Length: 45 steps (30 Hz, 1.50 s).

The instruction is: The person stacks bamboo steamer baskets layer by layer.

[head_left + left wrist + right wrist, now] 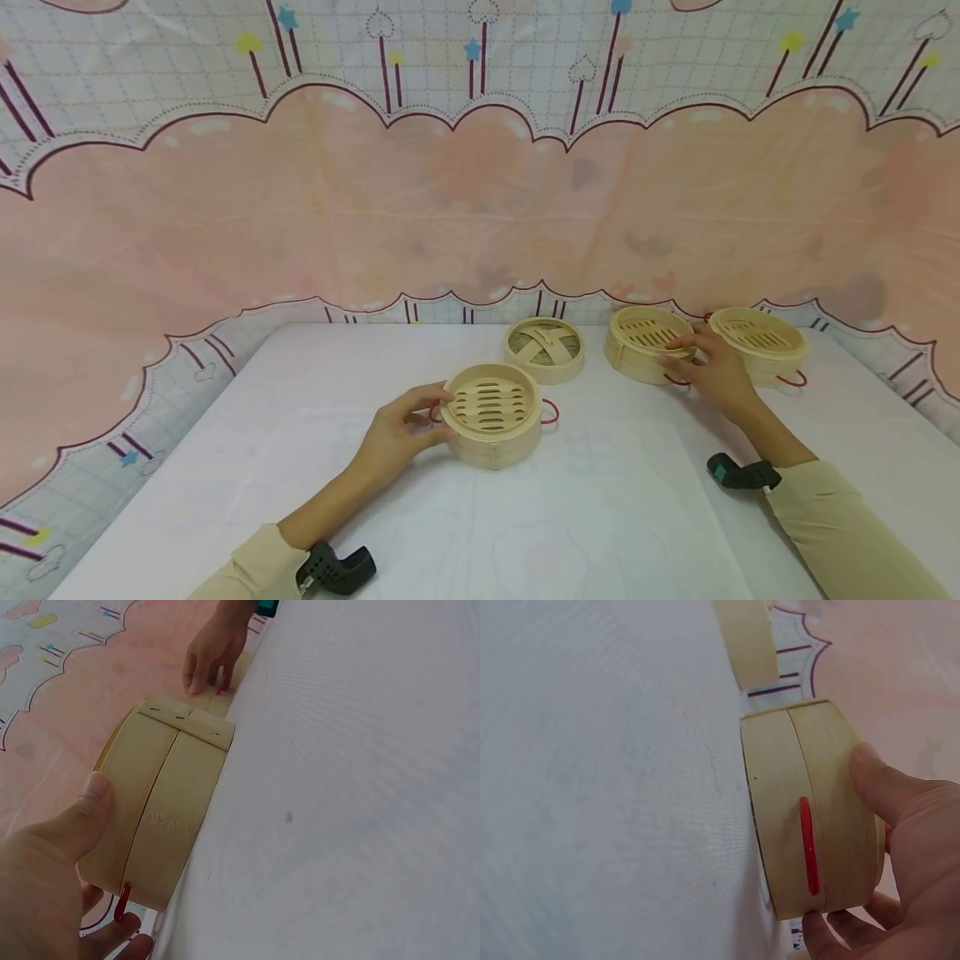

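I'm watching the left hand (405, 425) gripping a round, pale-bamboo steamer (493, 451) with red loops (122, 901); toward its two o'clock, the right hand (712, 368) is holding a second round bamboo steamer (633, 362). Keeping both level should be helping.

The person wears a plain, pale khaki cloth left sleeve (251, 569), softly creased near its cuff, and a matching right sleeve (847, 529), both ending on the forearm. Beside the left cuff sits a matte black, bent wrist device (341, 569) with rounded edges and small dark holes in its casing. A similar black, curved wrist device (744, 475) sits by the right cuff, marked with a small teal-green patch (720, 472) near its end. The left hand (395, 427) and right hand (717, 372) are bare.
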Tool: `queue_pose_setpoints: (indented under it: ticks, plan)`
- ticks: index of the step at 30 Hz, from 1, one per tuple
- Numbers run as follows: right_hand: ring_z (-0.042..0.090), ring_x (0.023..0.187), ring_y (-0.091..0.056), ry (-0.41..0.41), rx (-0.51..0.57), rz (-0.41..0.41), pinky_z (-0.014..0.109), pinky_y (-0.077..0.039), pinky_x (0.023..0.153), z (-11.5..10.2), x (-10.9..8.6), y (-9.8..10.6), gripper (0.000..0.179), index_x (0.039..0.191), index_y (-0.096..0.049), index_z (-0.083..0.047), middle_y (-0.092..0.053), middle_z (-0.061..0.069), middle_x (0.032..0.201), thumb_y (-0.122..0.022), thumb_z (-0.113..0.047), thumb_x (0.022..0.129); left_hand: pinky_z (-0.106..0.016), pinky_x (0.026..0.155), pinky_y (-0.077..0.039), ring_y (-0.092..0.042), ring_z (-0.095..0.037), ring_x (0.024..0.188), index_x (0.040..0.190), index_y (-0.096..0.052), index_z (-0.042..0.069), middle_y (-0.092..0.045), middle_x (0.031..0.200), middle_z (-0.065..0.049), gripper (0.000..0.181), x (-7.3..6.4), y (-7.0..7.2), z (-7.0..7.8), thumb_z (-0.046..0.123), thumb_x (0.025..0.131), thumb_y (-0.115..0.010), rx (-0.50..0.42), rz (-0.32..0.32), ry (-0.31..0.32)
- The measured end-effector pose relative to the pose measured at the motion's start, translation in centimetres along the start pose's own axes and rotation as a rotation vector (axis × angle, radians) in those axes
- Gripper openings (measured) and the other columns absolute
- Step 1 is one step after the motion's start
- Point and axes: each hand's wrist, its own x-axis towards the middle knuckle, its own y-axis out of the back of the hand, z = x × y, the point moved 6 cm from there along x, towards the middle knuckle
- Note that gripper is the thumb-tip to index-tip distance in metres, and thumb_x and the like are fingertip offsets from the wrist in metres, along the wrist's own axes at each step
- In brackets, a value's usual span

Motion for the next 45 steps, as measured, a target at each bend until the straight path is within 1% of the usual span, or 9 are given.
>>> queue_pose_setpoints:
  ticks: [3, 6, 7, 10, 12, 17, 22, 38, 45]
  plan:
    - [0.045, 0.139, -0.015, -0.015, 0.014, -0.002, 0.057, -0.036, 0.098, 0.2, 0.0, 0.0, 0.044, 0.107, -0.061, 0.003, -0.019, 0.029, 0.152, -0.069, -0.036, 0.088, -0.053, 0.085, -0.049, -0.058, -0.033, 0.109, 0.113, -0.063, 0.0, -0.052, 0.135, -0.02, 0.042, 0.2, -0.1, -1.2, -0.001, 0.074, -0.079, -0.007, 0.003, 0.009]
    - [0.045, 0.139, -0.014, -0.027, 0.015, -0.002, 0.057, -0.036, 0.098, 0.4, 0.0, 0.0, 0.045, 0.107, -0.061, 0.003, -0.016, 0.029, 0.153, -0.069, -0.037, 0.088, -0.053, 0.085, -0.049, -0.058, -0.032, 0.109, 0.113, -0.063, 0.0, -0.052, 0.134, -0.02, 0.042, 0.3, -0.1, -1.4, -0.001, 0.074, -0.079, -0.01, 0.003, 0.014]
    - [0.045, 0.139, -0.014, -0.03, 0.014, -0.001, 0.057, -0.036, 0.098, 0.4, -0.1, 0.0, 0.045, 0.107, -0.061, 0.002, -0.015, 0.028, 0.153, -0.069, -0.038, 0.088, -0.053, 0.085, -0.049, -0.058, -0.032, 0.109, 0.113, -0.063, 0.0, -0.052, 0.134, -0.02, 0.042, 0.3, -0.1, -1.4, -0.001, 0.074, -0.079, -0.011, 0.002, 0.017]
    - [0.046, 0.139, -0.015, -0.038, 0.016, 0.0, 0.058, -0.036, 0.098, 0.4, -0.1, 0.0, 0.046, 0.109, -0.06, 0.002, -0.015, 0.028, 0.153, -0.068, -0.038, 0.088, -0.055, 0.085, -0.048, -0.058, -0.034, 0.107, 0.111, -0.063, -0.003, -0.052, 0.133, -0.023, 0.041, 0.2, 0.1, -0.1, -0.002, 0.074, -0.078, -0.013, -0.005, 0.027]
    - [0.046, 0.138, -0.016, -0.044, 0.02, -0.001, 0.058, -0.035, 0.099, 0.4, -0.1, 0.0, 0.046, 0.11, -0.06, 0.001, -0.017, 0.028, 0.153, -0.068, -0.039, 0.088, -0.055, 0.085, -0.048, -0.058, -0.034, 0.107, 0.111, -0.063, -0.003, -0.052, 0.133, -0.023, 0.04, 0.3, 0.1, 0.1, -0.002, 0.074, -0.078, -0.014, -0.008, 0.033]
    - [0.047, 0.137, -0.02, -0.06, 0.019, 0.0, 0.059, -0.035, 0.1, 0.4, -0.1, -0.1, 0.048, 0.111, -0.059, 0.0, -0.024, 0.026, 0.151, -0.069, -0.04, 0.087, -0.056, 0.085, -0.048, -0.058, -0.034, 0.106, 0.111, -0.063, -0.004, -0.052, 0.133, -0.023, 0.04, 0.3, 0.2, 0.0, -0.003, 0.074, -0.078, -0.018, -0.009, 0.04]
    - [0.048, 0.137, -0.019, -0.068, 0.011, 0.009, 0.058, -0.035, 0.1, 0.4, -0.1, -0.1, 0.047, 0.11, -0.059, 0.001, -0.02, 0.029, 0.151, -0.069, -0.039, 0.087, -0.056, 0.085, -0.048, -0.058, -0.035, 0.106, 0.111, -0.063, -0.004, -0.052, 0.132, -0.023, 0.04, 0.3, 0.2, 0.0, -0.003, 0.074, -0.078, -0.018, -0.008, 0.033]
    - [0.05, 0.132, -0.029, -0.022, -0.05, 0.073, 0.062, -0.037, 0.096, -0.2, -0.1, -0.2, 0.041, 0.103, -0.061, 0.001, -0.034, 0.032, 0.144, -0.07, -0.036, 0.087, -0.054, 0.084, -0.049, -0.058, -0.035, 0.108, 0.113, -0.062, -0.003, -0.052, 0.133, -0.023, 0.041, 0.2, 0.2, 0.0, -0.001, 0.076, -0.077, -0.019, -0.01, 0.006]
    - [0.049, 0.134, -0.025, -0.02, -0.043, 0.073, 0.062, -0.036, 0.097, -0.7, -0.1, -0.3, 0.042, 0.102, -0.06, 0.0, -0.032, 0.032, 0.145, -0.07, -0.038, 0.087, -0.055, 0.084, -0.049, -0.058, -0.035, 0.108, 0.113, -0.062, -0.004, -0.053, 0.132, -0.023, 0.041, 0.2, 0.1, 0.1, -0.002, 0.075, -0.078, -0.016, -0.009, 0.006]
